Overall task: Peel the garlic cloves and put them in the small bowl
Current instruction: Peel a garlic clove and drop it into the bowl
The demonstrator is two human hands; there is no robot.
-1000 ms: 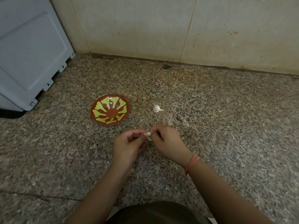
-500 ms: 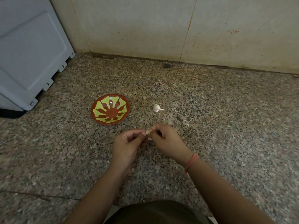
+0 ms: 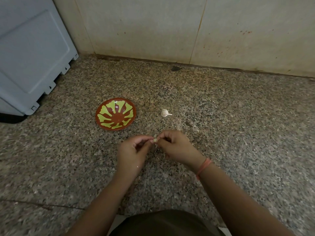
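1. One speckled grey-brown granite worktop (image 3: 238, 133) carries everything and runs back to a pale tiled wall (image 3: 153, 26).
2. One large grey-blue plastic casing (image 3: 30, 57) stands at the far left. It is well apart from the work and seems to play no part in it.
3. Two bare hands meet low over the worktop, close to the person's body. The left hand (image 3: 133, 154) and the right hand (image 3: 177, 147) curl their fingertips toward each other and pinch the same small thing. My guess is they work this near so the eyes can follow the skin and the scraps fall on the stone. One thin orange thread band (image 3: 203, 166) circles the right wrist.
4. One small round bowl (image 3: 116, 116), red-brown with yellow-green petal shapes, sits just beyond the left hand, probably so a finished clove can be dropped in with a short reach. It holds no cloves.
5. One white garlic head (image 3: 165, 113) with a short stalk lies on its side to the right of the bowl, apart from it. It is likely the supply.
6. One pale garlic clove (image 3: 155, 139) is clamped between both hands' fingertips. It is mostly hidden, so I cannot tell how much skin is off.
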